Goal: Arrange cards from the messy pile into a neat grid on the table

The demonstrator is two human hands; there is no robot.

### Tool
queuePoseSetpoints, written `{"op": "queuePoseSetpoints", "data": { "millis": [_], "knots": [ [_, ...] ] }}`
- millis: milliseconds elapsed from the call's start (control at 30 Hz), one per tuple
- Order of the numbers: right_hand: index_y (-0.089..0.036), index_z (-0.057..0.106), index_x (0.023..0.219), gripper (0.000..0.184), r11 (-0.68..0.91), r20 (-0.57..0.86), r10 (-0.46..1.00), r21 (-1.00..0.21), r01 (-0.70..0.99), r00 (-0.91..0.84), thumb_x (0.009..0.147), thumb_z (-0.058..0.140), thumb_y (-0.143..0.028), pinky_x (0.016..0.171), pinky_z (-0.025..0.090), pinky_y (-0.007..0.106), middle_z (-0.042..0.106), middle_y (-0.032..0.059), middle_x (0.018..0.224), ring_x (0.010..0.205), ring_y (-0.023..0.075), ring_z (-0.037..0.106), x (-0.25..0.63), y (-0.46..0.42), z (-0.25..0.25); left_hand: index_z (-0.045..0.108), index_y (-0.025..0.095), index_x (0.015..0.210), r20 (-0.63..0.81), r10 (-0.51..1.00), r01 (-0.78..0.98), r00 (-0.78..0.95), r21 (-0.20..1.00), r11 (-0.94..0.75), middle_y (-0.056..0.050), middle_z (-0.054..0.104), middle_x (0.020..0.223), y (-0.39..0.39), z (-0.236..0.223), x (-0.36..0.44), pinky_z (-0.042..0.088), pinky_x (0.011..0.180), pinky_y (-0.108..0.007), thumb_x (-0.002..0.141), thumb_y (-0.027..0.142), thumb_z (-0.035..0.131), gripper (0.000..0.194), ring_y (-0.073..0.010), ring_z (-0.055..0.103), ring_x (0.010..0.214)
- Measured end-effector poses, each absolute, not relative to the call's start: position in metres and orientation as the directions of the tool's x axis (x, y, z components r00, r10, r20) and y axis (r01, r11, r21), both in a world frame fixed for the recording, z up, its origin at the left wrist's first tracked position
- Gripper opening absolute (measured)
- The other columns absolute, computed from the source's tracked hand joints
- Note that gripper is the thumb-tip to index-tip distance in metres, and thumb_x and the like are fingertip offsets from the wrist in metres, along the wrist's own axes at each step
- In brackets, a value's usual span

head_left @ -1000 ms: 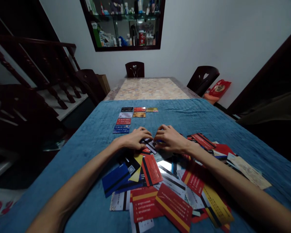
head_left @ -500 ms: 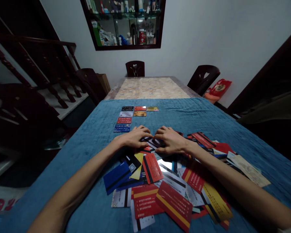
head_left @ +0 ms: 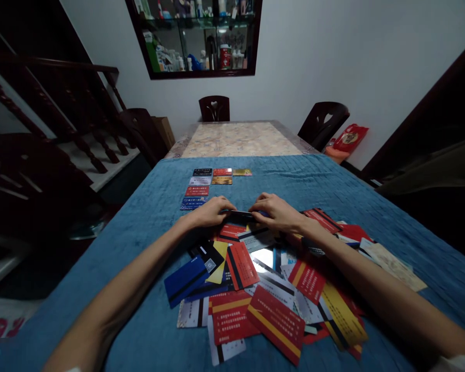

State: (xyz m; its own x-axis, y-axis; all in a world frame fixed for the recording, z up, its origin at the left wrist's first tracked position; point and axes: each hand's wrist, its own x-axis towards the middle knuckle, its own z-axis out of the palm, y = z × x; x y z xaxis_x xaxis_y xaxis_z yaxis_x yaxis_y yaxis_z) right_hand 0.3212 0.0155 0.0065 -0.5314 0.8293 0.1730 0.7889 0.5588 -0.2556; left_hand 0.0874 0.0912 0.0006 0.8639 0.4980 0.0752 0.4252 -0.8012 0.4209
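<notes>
left hand (head_left: 212, 212) and right hand (head_left: 277, 212) pinching one card (head_left: 241, 214), jumbled cards (head_left: 242, 266) crowding close, card rows (head_left: 200, 181) beyond

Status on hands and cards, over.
Left hand and right hand pinching a card, seen nearly edge-on. Loose card pile spread beneath and nearer. Right forearm across part of it.

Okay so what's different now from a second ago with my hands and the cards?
Your left hand and right hand now hold one card between them, raised nearly edge-on, slightly farther from you. The laid-out cards and most of the pile look unchanged.
</notes>
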Motion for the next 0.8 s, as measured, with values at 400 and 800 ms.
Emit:
{"op": "queuePoseSetpoints", "data": {
  "millis": [400, 800],
  "knots": [
    [-0.017, 0.074, 0.108, 0.033, 0.467, 0.222, 0.874, -0.136, 0.874, -0.432, 0.098, 0.043, -0.02, 0.083, 0.04, 0.032, 0.075, 0.0111, 0.1, 0.098, 0.024, 0.06, 0.325, 0.024, -0.007, 0.073, 0.02, 0.114, 0.171, 0.633, 0.524, 0.755, 0.424, -0.739, -0.007, 0.072, 0.109, 0.092, -0.013, 0.092, 0.051, 0.093, -0.03, 0.085, 0.011, 0.052, 0.037, -0.0201, 0.066, 0.101],
    [-0.02, 0.071, 0.115, 0.029, 0.436, 0.344, 0.86, -0.109, 0.893, -0.378, 0.098, 0.047, -0.021, 0.079, 0.037, 0.033, 0.075, 0.0099, 0.101, 0.095, 0.0232, 0.06, 0.324, 0.025, -0.013, 0.072, 0.017, 0.113, 0.326, 0.627, 0.485, 0.708, 0.421, -0.767, -0.006, 0.073, 0.103, 0.09, -0.014, 0.095, 0.052, 0.093, -0.032, 0.08, 0.004, 0.054, 0.04, -0.0191, 0.065, 0.099]
  ]
}}
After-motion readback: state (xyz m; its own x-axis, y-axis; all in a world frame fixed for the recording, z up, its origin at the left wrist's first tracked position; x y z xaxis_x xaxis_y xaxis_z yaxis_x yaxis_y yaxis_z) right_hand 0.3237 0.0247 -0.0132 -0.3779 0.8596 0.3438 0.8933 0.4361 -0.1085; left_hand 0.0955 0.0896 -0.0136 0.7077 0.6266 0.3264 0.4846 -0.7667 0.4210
